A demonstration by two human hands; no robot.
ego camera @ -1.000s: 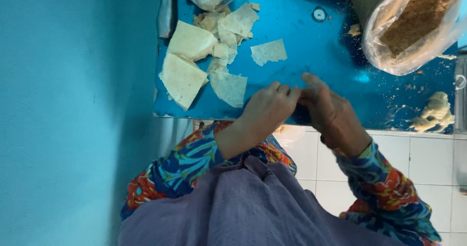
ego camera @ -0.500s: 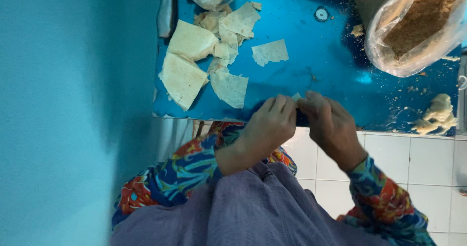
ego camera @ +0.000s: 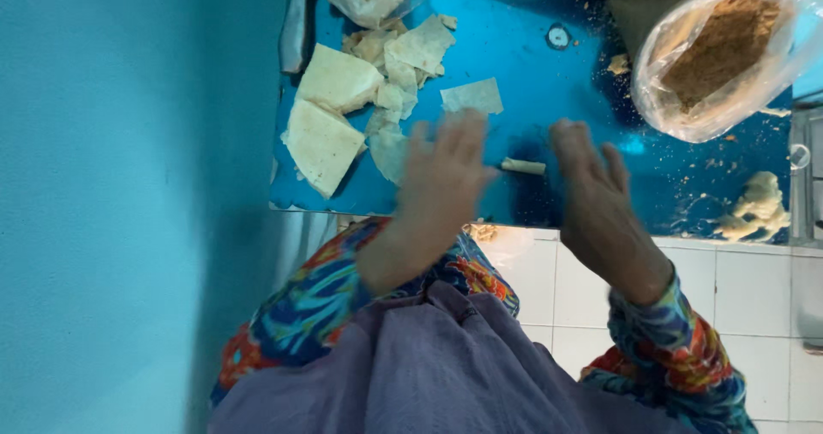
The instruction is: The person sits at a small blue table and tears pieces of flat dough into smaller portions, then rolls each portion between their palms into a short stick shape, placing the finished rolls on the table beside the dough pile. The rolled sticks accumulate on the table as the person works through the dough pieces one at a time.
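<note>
A small pale rolled pastry [ego camera: 522, 166] lies flat on the blue table [ego camera: 531, 65].

left hand [ego camera: 446, 172] – lying flat, fingers spread | right hand [ego camera: 596, 198] – lying open | small pale rolled pastry [ego camera: 523, 166] sitting between them | glossy blue tabletop [ego camera: 531, 74] showing underneath
</note>
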